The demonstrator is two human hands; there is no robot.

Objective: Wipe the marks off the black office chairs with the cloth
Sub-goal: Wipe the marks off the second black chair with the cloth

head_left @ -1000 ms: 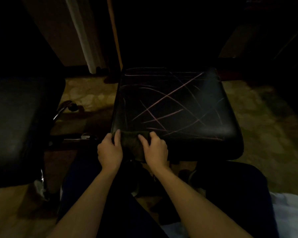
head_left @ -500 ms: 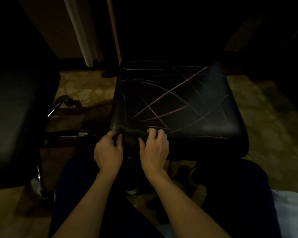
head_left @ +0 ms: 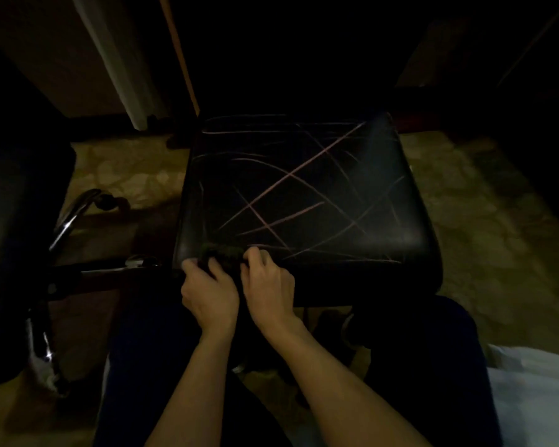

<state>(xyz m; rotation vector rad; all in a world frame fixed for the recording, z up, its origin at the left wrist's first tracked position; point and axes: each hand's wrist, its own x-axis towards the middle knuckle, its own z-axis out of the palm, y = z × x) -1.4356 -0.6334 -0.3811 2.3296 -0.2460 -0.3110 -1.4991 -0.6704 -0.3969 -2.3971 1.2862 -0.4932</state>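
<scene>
**Cloth bunched at the near-left corner, the whole marked seat lies ahead**

Both hands sit side by side at the near edge of the black chair seat [head_left: 304,201], and between their fingertips is the dark cloth [head_left: 221,251], wadded into a low roll whose long axis runs along that near edge. The left hand [head_left: 212,293] has its fingers curled onto the cloth's left end, right by the seat's near-left corner; the right hand [head_left: 268,285] grips the right end, knuckles up. Neither is nearer, they are level on it.

The pale marks [head_left: 291,175] fan out away from the hands, crossing the middle and reaching toward the far-right corner, with more lines along the near edge to the right of the cloth. So the work, by my reading, lies forward and rightward. The seat is open that way. To the left, well apart across the floor, stands a second chair [head_left: 17,253] with its chrome arm [head_left: 71,217]; nothing crowds a sweep.
</scene>
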